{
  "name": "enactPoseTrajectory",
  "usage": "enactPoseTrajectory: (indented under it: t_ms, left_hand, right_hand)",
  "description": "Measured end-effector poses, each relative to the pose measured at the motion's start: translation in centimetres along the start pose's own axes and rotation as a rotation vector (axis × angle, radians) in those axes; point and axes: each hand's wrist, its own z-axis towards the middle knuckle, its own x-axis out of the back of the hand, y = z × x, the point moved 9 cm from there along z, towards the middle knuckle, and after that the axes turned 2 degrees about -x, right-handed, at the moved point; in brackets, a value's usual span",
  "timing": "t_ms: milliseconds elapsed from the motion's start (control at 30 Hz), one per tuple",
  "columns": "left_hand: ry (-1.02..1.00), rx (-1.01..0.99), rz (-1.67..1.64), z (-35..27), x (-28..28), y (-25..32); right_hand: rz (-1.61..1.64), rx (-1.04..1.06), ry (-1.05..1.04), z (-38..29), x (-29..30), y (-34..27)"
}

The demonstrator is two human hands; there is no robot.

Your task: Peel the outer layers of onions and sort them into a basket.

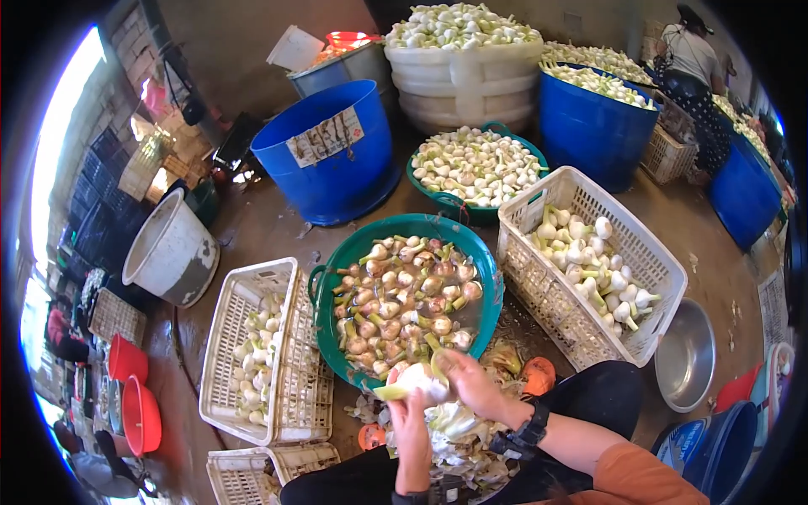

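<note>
A white garlic bulb (418, 382) with a pale green stem is held between both my hands, over the near rim of a green plastic tub (329, 303). My left hand (411, 435) grips the bulb from below on its stem side. At the bulb's other side, my right hand (470, 384) has its thumb and fingers on it, by a greenish strip of skin or stem. Brownish unpeeled garlic bulbs (391, 309) sit in murky water in the tub. Beneath my hands lies a heap of peeled garlic skins (464, 435), between my legs.
White plastic crates of peeled garlic stand at left (287, 328) and right (524, 233). Beyond are a green basket of garlic (416, 180), an open blue barrel (265, 158) and filled barrels. A steel bowl (685, 356) lies right. A person (688, 60) bends over barrels at the back right.
</note>
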Motion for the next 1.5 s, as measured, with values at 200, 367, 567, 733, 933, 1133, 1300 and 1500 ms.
enactPoseTrajectory:
  t_ms: [200,367,567,733,933,1133,1300,1500]
  left_hand:
    - [0.073,0.174,-0.645,2.3,5.0,-2.2]
    - [0.159,-0.02,-0.148,2.1,4.7,1.6]
    - [0.255,-0.648,0.674,-1.6,1.4,8.1]
    - [0.117,-0.877,1.062,-3.2,-1.6,10.0]
    - [0.016,-0.181,-0.159,-0.5,1.9,5.8]
    - [-0.139,0.003,-0.704,0.9,2.0,5.3]
    - [-0.047,0.124,-0.729,0.7,1.9,1.5]
    - [0.033,-0.023,-0.539,2.6,2.5,1.6]
  right_hand:
    - [0.893,-0.278,-0.537,-3.6,-1.8,-4.5]
    - [-0.991,0.579,-0.419,-5.2,-3.6,-1.6]
    - [-0.634,0.267,-0.333,-2.5,-5.1,-4.8]
    - [-0.728,0.456,-0.261,-3.0,-5.1,-5.8]
    - [-0.711,0.278,-0.185,-2.1,-3.0,-1.0]
    - [-0.798,0.515,-0.547,-5.4,-6.2,4.1]
    - [-0.445,0.256,-0.532,-2.8,-5.6,-4.7]
    - [-0.062,0.44,-0.554,-5.1,-6.6,-5.3]
